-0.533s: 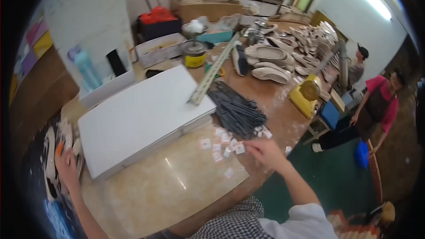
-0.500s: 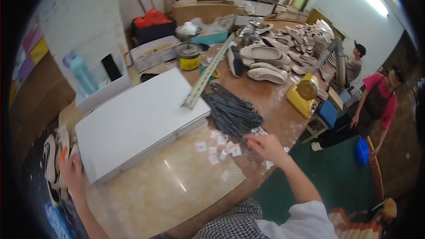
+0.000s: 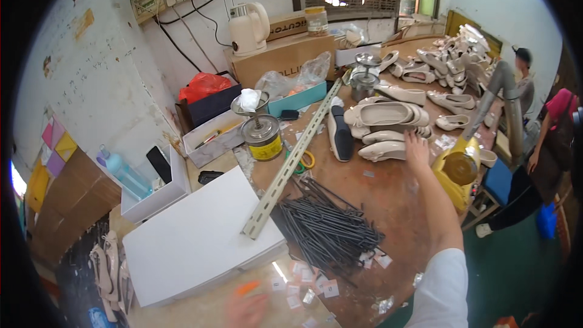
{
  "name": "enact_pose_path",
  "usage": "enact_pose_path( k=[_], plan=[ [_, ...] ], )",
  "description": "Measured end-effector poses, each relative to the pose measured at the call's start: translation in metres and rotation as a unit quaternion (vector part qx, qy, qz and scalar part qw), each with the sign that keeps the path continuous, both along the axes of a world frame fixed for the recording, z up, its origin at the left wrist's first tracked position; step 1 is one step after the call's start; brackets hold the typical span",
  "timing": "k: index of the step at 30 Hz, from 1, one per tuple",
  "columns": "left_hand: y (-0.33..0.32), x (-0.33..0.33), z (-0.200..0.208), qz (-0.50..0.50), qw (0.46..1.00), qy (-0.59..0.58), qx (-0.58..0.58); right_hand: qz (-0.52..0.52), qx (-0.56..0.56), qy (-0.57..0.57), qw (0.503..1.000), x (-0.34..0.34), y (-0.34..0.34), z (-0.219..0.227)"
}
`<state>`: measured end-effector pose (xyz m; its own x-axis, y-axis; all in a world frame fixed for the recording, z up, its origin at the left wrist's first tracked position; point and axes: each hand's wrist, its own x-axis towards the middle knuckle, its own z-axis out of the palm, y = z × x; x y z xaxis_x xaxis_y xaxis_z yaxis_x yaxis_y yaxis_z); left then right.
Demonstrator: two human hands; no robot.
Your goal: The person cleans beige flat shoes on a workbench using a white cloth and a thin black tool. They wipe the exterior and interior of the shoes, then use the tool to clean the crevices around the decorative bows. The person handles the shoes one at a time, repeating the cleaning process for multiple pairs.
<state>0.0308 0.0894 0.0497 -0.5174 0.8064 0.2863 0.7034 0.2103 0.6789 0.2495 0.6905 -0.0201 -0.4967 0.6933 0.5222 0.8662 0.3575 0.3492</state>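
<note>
The counter spreads below both sets of fingers. A heap of dark rods lies between them; stacked beige shoes stand beyond and left of the fingers of the right hand. The nearest shoe lies right at those fingers, slightly apart on its end; whether they grip it, I cannot tell. It should be light, its smooth upper prone to slip and dent, so the firmer end seems a better hold than the rim. The left hand is blurred, a small orange thing at its fingers, clamped or not unclear
</note>
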Motion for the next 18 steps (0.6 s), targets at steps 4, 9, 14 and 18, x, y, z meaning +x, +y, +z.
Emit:
enact_pose_path(
  k=[4, 9, 14, 18],
  plan=[
    [0.089, 0.026, 0.001, -0.159, 0.963, -0.216, -0.018, 0.116, -0.121, 0.040, 0.985, -0.039, -0.055, 0.054],
    [0.200, 0.068, -0.023, -0.062, 0.753, -0.641, 0.135, 0.252, -0.421, 0.162, 0.856, -0.027, -0.198, 0.114],
    [0.156, 0.052, -0.028, 0.148, 0.737, -0.657, 0.053, 0.489, -0.579, 0.127, 0.640, -0.058, -0.194, 0.122],
    [0.062, 0.017, -0.030, 0.137, 0.767, -0.616, 0.115, 0.079, 0.036, -0.112, 0.990, -0.060, -0.014, 0.098]
  ],
)
